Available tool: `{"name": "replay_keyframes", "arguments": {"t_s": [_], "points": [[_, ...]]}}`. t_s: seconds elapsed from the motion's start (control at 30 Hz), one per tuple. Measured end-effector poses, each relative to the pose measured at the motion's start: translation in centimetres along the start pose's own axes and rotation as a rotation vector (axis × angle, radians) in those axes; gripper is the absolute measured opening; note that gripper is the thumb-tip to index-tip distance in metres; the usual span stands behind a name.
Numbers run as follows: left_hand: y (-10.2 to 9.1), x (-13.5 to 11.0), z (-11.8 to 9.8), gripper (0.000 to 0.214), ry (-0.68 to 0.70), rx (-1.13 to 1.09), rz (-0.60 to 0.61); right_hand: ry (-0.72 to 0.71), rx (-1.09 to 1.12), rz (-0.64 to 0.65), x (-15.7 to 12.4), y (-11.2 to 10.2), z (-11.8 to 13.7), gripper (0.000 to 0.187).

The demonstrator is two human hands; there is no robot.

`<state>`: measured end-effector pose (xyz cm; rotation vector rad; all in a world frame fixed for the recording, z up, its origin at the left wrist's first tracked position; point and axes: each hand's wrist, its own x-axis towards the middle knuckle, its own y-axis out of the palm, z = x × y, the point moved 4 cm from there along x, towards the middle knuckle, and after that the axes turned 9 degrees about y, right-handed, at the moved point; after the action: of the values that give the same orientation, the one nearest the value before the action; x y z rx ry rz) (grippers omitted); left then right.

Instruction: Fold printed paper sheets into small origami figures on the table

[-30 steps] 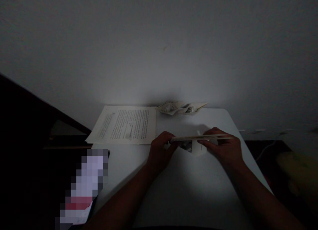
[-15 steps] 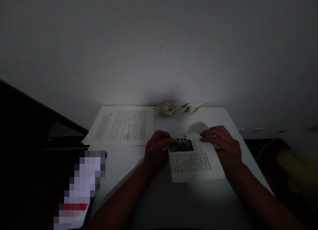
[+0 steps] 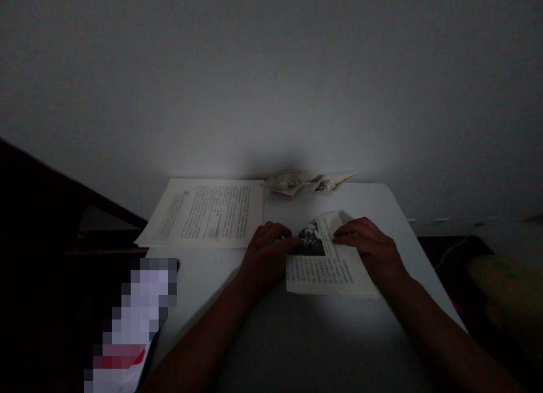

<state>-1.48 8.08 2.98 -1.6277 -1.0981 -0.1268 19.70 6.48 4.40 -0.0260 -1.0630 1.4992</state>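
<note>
A printed sheet of paper point(image 3: 322, 271) with a dark picture near its upper left lies between my hands, its far edge curling up. My left hand point(image 3: 269, 249) grips its left side, the thumb resting across the picture. On the right, my right hand point(image 3: 373, 246) holds the other side, with fingertips on the printed face. Parts of the fingers are hidden by the sheet and by dim light. Beyond it, two folded paper boats point(image 3: 287, 182) stand side by side against the wall.
More printed paper point(image 3: 203, 212) lies flat at the back left of the white table point(image 3: 360, 198). A phone point(image 3: 139, 319) with a blurred screen is at the left edge. A grey wall point(image 3: 271, 99) closes off the back. Something yellowish point(image 3: 504, 291) is off the table's right side.
The sheet has moved slightly away from me and left, and its far edge now sticks up more. My right hand has shifted a little left with it.
</note>
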Motion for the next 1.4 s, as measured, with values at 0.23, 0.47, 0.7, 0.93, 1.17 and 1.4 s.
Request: {"name": "replay_keyframes", "arguments": {"t_s": [0.23,0.47,0.7,0.93,1.17,1.4], "points": [[0.7,-0.2,0.5,0.020,-0.032,0.067,0.137,0.043,-0.028,0.104,-0.2,0.5,-0.7,0.012],[1.0,-0.4,0.7,0.019,-0.069,0.045,0.249,0.066,-0.091,0.225,-0.8,1.1,-1.6,0.012],[0.9,-0.2,0.8,0.018,-0.101,0.027,0.284,0.056,-0.103,0.282,-0.8,0.9,-1.2,0.017],[0.5,0.0,1.0,0.009,-0.144,0.108,0.312,0.096,-0.183,0.296,-0.8,1.3,-1.4,0.012],[0.6,-0.2,1.1,0.023,-0.255,0.209,0.332,0.197,-0.218,0.219,-0.8,1.7,-1.9,0.017],[0.9,0.1,0.8,0.029,-0.353,0.324,0.387,0.290,-0.297,0.206,-1.0,2.3,-2.6,0.018]]}}
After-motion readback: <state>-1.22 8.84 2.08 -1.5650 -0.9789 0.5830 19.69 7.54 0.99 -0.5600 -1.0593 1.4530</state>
